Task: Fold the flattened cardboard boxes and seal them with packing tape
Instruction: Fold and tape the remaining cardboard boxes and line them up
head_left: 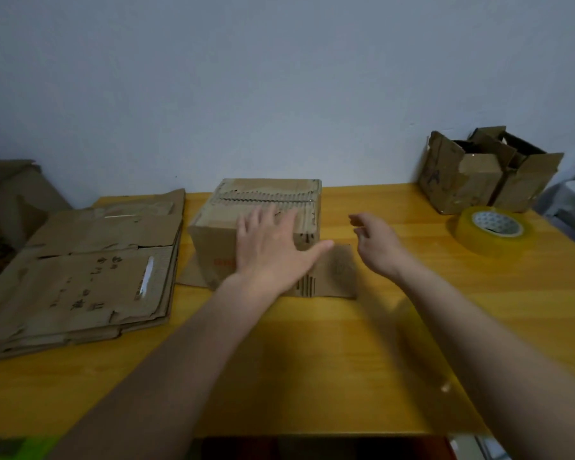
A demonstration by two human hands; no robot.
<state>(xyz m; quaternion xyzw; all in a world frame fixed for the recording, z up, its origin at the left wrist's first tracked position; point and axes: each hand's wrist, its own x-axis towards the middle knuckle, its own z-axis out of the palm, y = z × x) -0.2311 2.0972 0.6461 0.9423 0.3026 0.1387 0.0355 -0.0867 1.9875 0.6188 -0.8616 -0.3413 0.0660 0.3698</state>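
1. Centrally, a folded cardboard box [256,227] stands on the yellow worktop [312,360] near the wall [279,78], its top showing torn corrugated ridges; its near face is largely covered by the left hand and forearm, so only part of a red print shows.
2. The left hand [273,247] lies flat on the box's top and near edge, fingers straight and spread, thumb stretched to the right, gripping nothing.
3. The right hand [375,244] hovers just right of the box, fingers loosely curved and apart, holding nothing; it is blurred, so whether it touches anything cannot be told.
4. A loose flap [336,273] juts out from the box's lower right side onto the worktop; it too is blurred, and its join to the box is hard to make out.
5. A stack of flattened cardboard boxes [80,270] lies to the left of the box, bearing dark handwriting too small to read; its left edge is cut off by the frame.
6. A roll of packing tape [493,229] lies flat at the right, well apart from the right hand.
7. Two worn open boxes [485,171] stand behind the tape by the wall; their insides are dark.
8. More brown cardboard [10,197] sits at the far left, partly out of frame.
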